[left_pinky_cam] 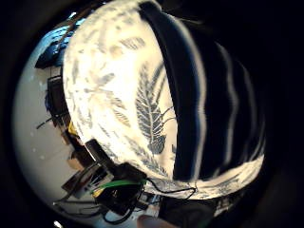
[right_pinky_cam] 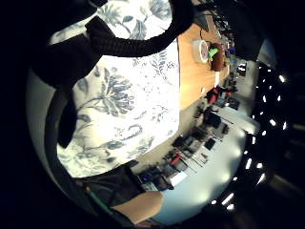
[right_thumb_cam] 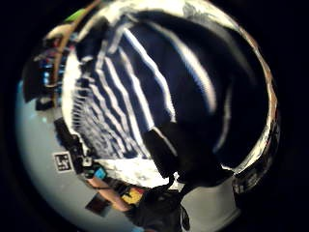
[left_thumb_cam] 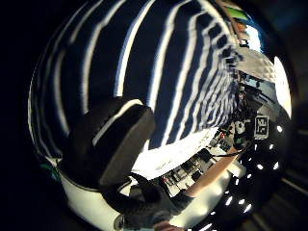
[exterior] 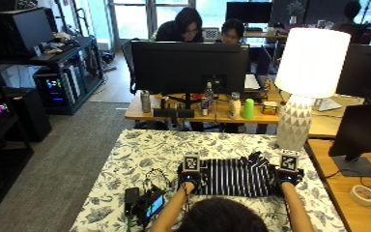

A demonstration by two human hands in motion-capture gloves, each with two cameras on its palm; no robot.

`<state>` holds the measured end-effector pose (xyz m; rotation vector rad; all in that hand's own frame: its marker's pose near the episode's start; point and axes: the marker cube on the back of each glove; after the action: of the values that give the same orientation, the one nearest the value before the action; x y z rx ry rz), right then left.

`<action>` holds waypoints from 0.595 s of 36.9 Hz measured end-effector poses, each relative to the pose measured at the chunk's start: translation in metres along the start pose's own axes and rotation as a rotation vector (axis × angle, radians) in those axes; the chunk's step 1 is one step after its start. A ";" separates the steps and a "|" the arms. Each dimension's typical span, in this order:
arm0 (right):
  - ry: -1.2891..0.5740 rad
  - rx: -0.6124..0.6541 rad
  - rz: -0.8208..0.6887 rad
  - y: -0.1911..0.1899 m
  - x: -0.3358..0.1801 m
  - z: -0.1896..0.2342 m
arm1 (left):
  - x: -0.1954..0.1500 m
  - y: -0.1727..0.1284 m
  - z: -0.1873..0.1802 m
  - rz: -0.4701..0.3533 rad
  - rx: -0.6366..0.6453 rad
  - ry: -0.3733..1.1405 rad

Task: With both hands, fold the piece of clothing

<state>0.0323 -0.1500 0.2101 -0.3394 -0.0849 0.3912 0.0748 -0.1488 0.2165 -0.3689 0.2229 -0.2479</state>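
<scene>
A dark garment with thin white stripes (exterior: 237, 176) lies flat on the floral tablecloth (exterior: 173, 150), close to the near edge. My left hand (exterior: 189, 182) is at its near left corner and my right hand (exterior: 287, 180) at its near right corner. In the left thumb side palm view the thumb (left_thumb_cam: 120, 144) curls over the striped garment (left_thumb_cam: 168, 72). In the right thumb side palm view a thumb (right_thumb_cam: 164, 150) lies on the striped garment (right_thumb_cam: 159, 72) as well. Curled right fingers (right_pinky_cam: 128, 45) show above the tablecloth (right_pinky_cam: 128, 105). The garment's edge (left_pinky_cam: 213, 95) meets the tablecloth (left_pinky_cam: 118, 95).
A black device with cables (exterior: 144, 203) lies on the table left of my left hand. A tall white lamp (exterior: 304, 82) stands at the table's far right corner. Beyond are a desk with a monitor (exterior: 189, 67) and bottles, and a side desk at the right.
</scene>
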 end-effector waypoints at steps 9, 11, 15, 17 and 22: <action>-0.042 0.041 0.091 -0.018 -0.006 0.026 | 0.000 -0.009 0.025 0.032 -0.017 -0.005; -0.063 0.074 0.084 -0.022 -0.008 0.026 | 0.000 -0.011 0.025 0.040 0.006 -0.002; -0.094 0.015 -0.027 -0.012 -0.016 0.028 | -0.001 -0.011 0.027 0.023 -0.002 -0.006; -0.122 -0.024 -0.118 -0.006 -0.025 0.029 | -0.001 -0.010 0.027 0.013 -0.006 -0.002; -0.146 0.105 -0.086 -0.007 -0.039 0.026 | -0.001 -0.008 0.028 0.010 -0.023 -0.002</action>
<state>-0.0051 -0.1636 0.2369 -0.2027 -0.2200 0.3330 0.0798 -0.1469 0.2450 -0.3903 0.2253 -0.2355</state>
